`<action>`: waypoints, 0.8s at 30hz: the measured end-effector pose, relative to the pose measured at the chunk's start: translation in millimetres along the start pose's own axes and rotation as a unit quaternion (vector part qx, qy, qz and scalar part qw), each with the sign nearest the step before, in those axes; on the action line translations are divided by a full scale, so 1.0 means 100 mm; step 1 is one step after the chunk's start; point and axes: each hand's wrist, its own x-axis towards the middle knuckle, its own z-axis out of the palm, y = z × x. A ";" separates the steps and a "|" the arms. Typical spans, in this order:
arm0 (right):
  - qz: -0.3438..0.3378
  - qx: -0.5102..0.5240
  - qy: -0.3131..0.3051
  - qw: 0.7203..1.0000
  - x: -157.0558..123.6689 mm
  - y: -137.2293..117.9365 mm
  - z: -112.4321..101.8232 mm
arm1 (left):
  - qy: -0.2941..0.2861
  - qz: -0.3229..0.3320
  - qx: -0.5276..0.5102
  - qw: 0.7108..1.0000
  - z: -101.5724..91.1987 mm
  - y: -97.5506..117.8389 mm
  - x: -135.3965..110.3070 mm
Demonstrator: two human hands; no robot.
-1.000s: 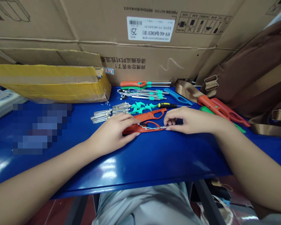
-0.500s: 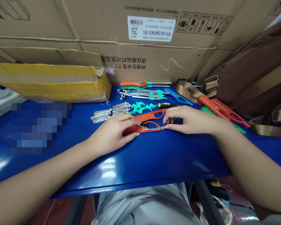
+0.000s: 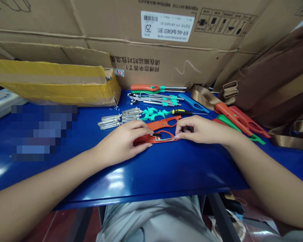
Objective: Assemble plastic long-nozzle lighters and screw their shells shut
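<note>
Left hand (image 3: 126,138) gripping an orange plastic finger-loop shell (image 3: 157,141) between front and back edges of the shiny blue bench (image 3: 156,176); right hand (image 3: 198,129) pinched at the shell's right end, can't tell on what.

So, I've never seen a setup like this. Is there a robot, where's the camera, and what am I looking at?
There's no robot, just a person working bare-handed. Every picture comes from one camera worn on the head, looking forward and down. The left hand holds one end of an open orange shell half, with a black piece and a thin wire in it. The right hand is at the other end; what it grips, if anything, is too small to tell. Behind lies a second orange half. Farther back on the blue table are clear tubes, turquoise parts, metal rods and a screwdriver.
</note>
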 end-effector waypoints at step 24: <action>-0.085 -0.110 0.030 0.990 -0.03 -0.17 0.16 | -0.014 -0.009 0.010 1.000 0.00 0.07 0.00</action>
